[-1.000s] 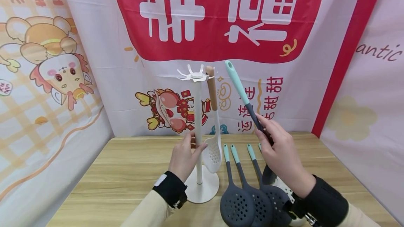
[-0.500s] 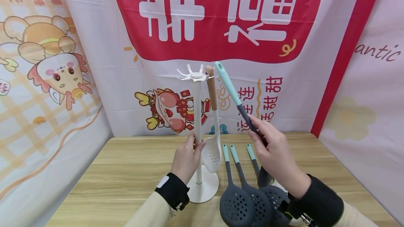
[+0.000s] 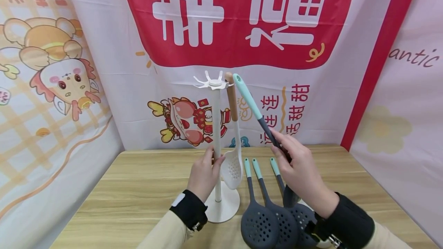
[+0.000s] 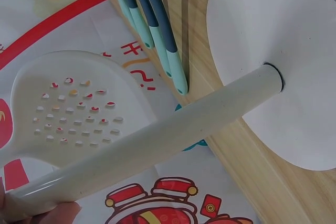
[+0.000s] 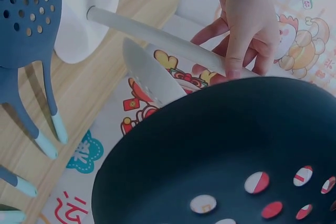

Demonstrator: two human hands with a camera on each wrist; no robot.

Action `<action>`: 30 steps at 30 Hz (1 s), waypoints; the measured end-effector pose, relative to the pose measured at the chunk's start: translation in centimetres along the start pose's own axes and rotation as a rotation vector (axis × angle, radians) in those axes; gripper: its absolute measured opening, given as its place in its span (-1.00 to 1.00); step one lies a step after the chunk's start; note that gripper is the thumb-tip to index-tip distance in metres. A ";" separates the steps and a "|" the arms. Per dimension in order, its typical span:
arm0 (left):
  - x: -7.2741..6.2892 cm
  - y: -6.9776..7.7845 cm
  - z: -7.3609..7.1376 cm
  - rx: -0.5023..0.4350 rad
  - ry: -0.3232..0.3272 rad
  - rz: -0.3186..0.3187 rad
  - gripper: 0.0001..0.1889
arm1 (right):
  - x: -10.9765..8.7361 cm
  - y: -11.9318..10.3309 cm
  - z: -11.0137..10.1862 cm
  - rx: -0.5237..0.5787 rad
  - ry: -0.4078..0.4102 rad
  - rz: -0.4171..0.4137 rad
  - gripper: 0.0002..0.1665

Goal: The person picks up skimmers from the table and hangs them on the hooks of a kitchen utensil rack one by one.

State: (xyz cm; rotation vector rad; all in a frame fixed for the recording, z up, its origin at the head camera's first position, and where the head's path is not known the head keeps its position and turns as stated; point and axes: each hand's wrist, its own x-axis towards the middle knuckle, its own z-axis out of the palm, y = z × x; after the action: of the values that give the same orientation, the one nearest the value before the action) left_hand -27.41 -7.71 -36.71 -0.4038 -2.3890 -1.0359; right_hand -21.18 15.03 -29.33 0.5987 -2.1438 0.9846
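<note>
My left hand (image 3: 204,174) grips the pole (image 3: 216,126) of a white utensil stand partway up. On one hook of its top ring (image 3: 214,83) hangs a white slotted spoon (image 3: 231,169) with a wooden handle. My right hand (image 3: 302,168) holds a skimmer (image 3: 247,96) by its dark shaft, the mint handle slanting up and left. The handle's holed end is right beside the hanging spoon's handle top, near the hooks. Big in the right wrist view is the skimmer's dark perforated head (image 5: 226,135). Thumb and fingers of the left hand (image 5: 249,24) wrap the pole there.
Several dark skimmers (image 3: 259,224) with mint handles lie on the wooden table (image 3: 145,195), right of the stand's round white base (image 3: 226,210). A white utensil is partly hidden under my right wrist. Printed cloths (image 3: 194,57) hang behind and at both sides.
My right hand has moved left with the skimmer, bringing its handle end close to the hooks and lately a little lower. My left hand keeps its grip on the pole.
</note>
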 end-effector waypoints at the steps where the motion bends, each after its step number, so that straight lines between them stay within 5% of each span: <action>1: 0.0 0.0 0.0 0.001 0.000 0.000 -0.65 | 0.0 0.0 0.0 0.002 -0.003 0.003 -0.50; 30: -0.2 0.3 -0.4 -0.017 -0.001 -0.005 -0.65 | -0.1 0.1 -0.1 0.058 -0.012 0.001 -0.52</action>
State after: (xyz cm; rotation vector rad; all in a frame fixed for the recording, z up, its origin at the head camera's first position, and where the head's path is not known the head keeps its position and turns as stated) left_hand -27.01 -7.79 -36.42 -0.4052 -2.3848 -1.0585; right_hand -21.15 15.14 -29.37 0.6337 -2.1324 1.0496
